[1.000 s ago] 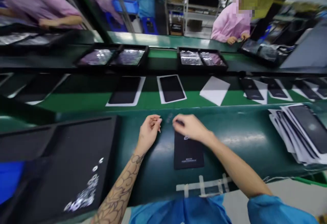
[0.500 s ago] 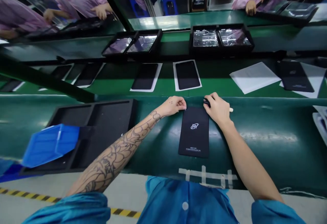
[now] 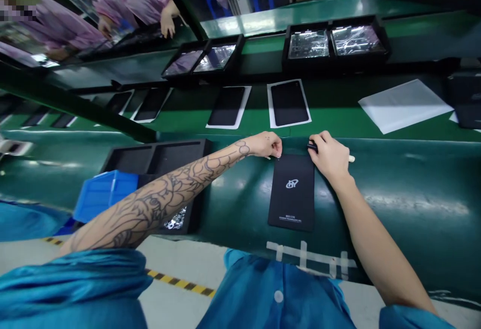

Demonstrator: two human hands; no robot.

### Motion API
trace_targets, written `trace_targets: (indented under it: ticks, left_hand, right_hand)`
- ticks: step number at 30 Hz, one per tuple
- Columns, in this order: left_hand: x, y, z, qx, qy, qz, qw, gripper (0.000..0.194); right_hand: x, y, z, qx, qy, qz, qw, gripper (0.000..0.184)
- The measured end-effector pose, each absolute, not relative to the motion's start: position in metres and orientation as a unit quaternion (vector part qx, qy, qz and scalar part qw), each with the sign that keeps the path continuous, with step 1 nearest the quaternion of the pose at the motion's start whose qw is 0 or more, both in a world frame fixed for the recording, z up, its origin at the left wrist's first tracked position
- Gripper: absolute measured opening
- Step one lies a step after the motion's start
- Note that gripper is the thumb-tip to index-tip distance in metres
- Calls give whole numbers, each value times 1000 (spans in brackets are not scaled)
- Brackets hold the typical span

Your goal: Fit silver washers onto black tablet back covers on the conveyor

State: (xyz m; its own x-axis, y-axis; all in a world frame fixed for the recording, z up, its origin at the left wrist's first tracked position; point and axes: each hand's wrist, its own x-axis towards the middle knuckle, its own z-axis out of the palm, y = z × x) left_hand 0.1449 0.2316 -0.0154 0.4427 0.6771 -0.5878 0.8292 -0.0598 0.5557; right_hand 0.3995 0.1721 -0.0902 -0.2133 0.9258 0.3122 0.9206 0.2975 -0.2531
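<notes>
A flat black rectangular panel (image 3: 290, 201) with a pale logo and small print lies on the green work surface in front of me. At its upper left corner, my left hand (image 3: 266, 144) is closed in a pinch; what the fingertips hold, if anything, is too small to make out. A tiny pale piece shows just below those fingers. By the upper right corner, my right hand (image 3: 331, 157) is wrapped around a pen-like tool (image 3: 351, 158). Its dark end points left past the fingers and its white end sticks out on the right.
To the left stands a black divided tray (image 3: 180, 156) with a blue plastic bin (image 3: 105, 194) on it. Several dark panels on white sheets (image 3: 226, 107) lie along the green strip beyond. Trays of shiny parts (image 3: 336, 43) stand behind, with people in pink at the far side.
The view has shifted, so the bench things appear farther right. My left hand stays at the panel's upper left corner, and my right hand keeps its hold on the pen-like tool.
</notes>
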Motion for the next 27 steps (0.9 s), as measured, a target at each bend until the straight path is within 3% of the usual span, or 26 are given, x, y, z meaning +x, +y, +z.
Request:
trace_targets:
  ticks: [10, 16, 22, 27]
  left_hand:
    - [144, 240, -13, 741, 496, -145, 429, 18]
    - [142, 239, -22, 758, 495, -125, 407, 10]
    - [148, 257, -35, 766, 517, -118, 363, 33]
    - [166, 275, -38, 825, 427, -164, 332, 41]
  right_hand:
    - [396, 173, -88, -603, -772, 9, 198, 22]
    - [396, 173, -87, -606, -770, 16, 198, 23]
    - [394, 173, -85, -603, -772, 18, 199, 24]
    - [397, 174, -85, -604, -769, 18, 208, 22]
